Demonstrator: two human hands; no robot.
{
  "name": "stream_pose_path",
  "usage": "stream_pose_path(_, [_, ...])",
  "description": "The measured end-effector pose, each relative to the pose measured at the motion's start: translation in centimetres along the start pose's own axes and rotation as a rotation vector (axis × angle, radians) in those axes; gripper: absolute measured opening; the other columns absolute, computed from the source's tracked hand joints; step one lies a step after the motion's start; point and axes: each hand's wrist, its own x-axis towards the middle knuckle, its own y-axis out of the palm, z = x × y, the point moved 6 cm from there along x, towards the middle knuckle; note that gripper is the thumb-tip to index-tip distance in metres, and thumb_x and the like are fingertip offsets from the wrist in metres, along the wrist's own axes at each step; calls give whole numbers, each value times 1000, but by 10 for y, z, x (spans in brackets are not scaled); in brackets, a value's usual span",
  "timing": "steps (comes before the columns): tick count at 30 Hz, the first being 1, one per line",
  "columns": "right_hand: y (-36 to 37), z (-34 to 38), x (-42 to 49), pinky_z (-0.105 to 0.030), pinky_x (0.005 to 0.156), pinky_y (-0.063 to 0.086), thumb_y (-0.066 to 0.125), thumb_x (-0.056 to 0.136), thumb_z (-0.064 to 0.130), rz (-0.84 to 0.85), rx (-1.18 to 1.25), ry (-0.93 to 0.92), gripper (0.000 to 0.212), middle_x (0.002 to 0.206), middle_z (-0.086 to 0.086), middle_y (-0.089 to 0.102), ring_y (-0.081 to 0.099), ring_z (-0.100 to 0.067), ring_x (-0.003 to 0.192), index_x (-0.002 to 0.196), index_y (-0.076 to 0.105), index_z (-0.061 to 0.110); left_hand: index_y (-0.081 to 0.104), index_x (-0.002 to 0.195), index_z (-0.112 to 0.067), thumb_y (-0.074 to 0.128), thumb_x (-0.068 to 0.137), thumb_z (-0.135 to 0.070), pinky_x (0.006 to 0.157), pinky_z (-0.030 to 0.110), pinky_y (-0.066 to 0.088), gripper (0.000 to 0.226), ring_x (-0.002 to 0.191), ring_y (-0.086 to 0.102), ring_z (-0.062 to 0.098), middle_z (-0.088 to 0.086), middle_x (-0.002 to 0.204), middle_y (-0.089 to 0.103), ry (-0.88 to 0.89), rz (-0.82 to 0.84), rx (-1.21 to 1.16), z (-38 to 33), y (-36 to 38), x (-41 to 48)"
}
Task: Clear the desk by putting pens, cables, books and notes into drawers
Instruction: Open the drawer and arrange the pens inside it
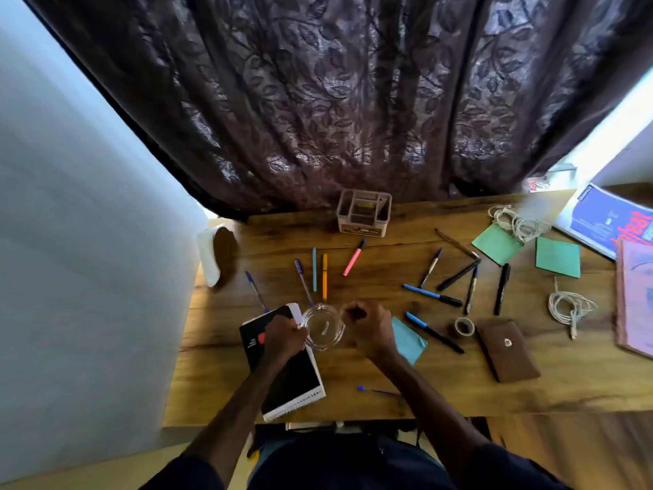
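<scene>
Far left on the worktop (572, 380), a white cloth (208, 259) droops over the edge; next along, a purple pen (256, 291) lies flat, its near end by the top corner of a black spiral notebook (286, 376); over that notebook sits the left grip (282, 339), fingers curled round the side of a clear glass (323, 330); whether the glass rests on the wood or is lifted, I cannot tell. Beyond the glass four pens fan out: a second purple pen (304, 281), a blue pen (314, 269), an orange pen (324, 275) and a pink pen (353, 258); behind them, against the curtain (353, 100), stands a beige organiser (364, 212). The right grip (369, 327) is just beside the glass, fingers balled tight; whether it holds anything, I cannot tell; under its wrist peeks a light blue note (408, 339); near the front edge lies a small blue-capped pen (378, 390). Further right, a loose scatter of dark markers (457, 275), then a tape roll (464, 327) beside a brown pouch (507, 350); two green notes (557, 257) sit near the back, one touching a coiled white cable (517, 221); a second white cable (569, 307) lies nearer; at the far right, a blue book (607, 221) and a pink book (636, 298).
</scene>
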Motion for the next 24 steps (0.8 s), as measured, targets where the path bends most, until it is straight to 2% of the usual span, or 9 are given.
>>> stream_pose_path(2, [13, 15, 5, -3, 59, 43, 73, 79, 16, 17, -9, -26, 5, 80, 8, 77, 67, 3, 71, 82, 78, 17, 78, 75, 2, 69, 93, -33, 67, 28, 56, 41, 64, 69, 18, 15, 73, 76, -18, -20, -51, 16, -16, 7])
stream_pose_path(3, [22, 25, 8, -5, 59, 44, 73, 79, 15, 41, -20, -54, 6, 81, 6, 78, 68, -1, 73, 82, 78, 16, 80, 75, 0, 69, 93, -36, 65, 26, 54, 41, 63, 68, 17, 14, 73, 76, -30, -33, -68, 25, -27, 11])
stream_pose_path(7, [64, 54, 15, -20, 63, 53, 72, 84, 20, 110, -53, -63, 7, 84, 4, 78, 72, -6, 74, 85, 78, 16, 81, 98, -2, 70, 90, -39, 89, 37, 55, 39, 99, 73, 30, 18, 97, 77, -125, -91, -148, 66, -68, 30])
stream_pose_path(11, [107, 64, 16, -8, 64, 48, 73, 88, 22, 161, -73, -46, 9, 88, 5, 78, 70, -5, 76, 90, 79, 16, 80, 99, -1, 79, 81, -30, 73, 32, 53, 35, 95, 74, 30, 18, 95, 78, -301, -212, -355, 113, -100, 45])
stream_pose_path(14, [129, 74, 10, -1, 63, 44, 76, 85, 14, 190, -50, -53, 5, 88, 3, 78, 70, -7, 76, 88, 79, 12, 76, 109, 3, 81, 79, -24, 79, 36, 54, 41, 102, 71, 35, 21, 105, 76, -393, -283, -468, 142, -117, 47])
stream_pose_path(16, [138, 80, 6, -3, 66, 45, 77, 84, 12, 222, -44, -48, 4, 88, 1, 78, 70, -7, 77, 87, 80, 12, 72, 115, 5, 81, 79, -24, 82, 38, 55, 47, 106, 70, 36, 22, 111, 74, -452, -303, -520, 155, -121, 47])
stream_pose_path(20, [148, 82, -2, -1, 66, 45, 76, 85, 15, 303, -36, -55, 4, 88, 7, 75, 63, 15, 76, 88, 78, 16, 64, 124, 7, 82, 78, -22, 84, 41, 58, 57, 109, 69, 36, 23, 121, 69, -563, -335, -633, 166, -121, 48])
stream_pose_path(22, [148, 79, -8, -5, 63, 48, 75, 88, 17, 344, -24, -41, 4, 86, 11, 72, 64, 13, 74, 91, 75, 20, 62, 124, 9, 82, 77, -19, 88, 44, 59, 58, 110, 68, 39, 24, 123, 67, -596, -370, -654, 167, -122, 46])
stream_pose_path(24, [147, 73, -15, -13, 63, 54, 73, 90, 19, 368, -19, -13, 4, 84, 10, 71, 68, 2, 73, 92, 73, 23, 62, 122, 10, 81, 78, -18, 92, 47, 59, 55, 111, 68, 40, 25, 122, 67, -609, -393, -680, 169, -123, 45])
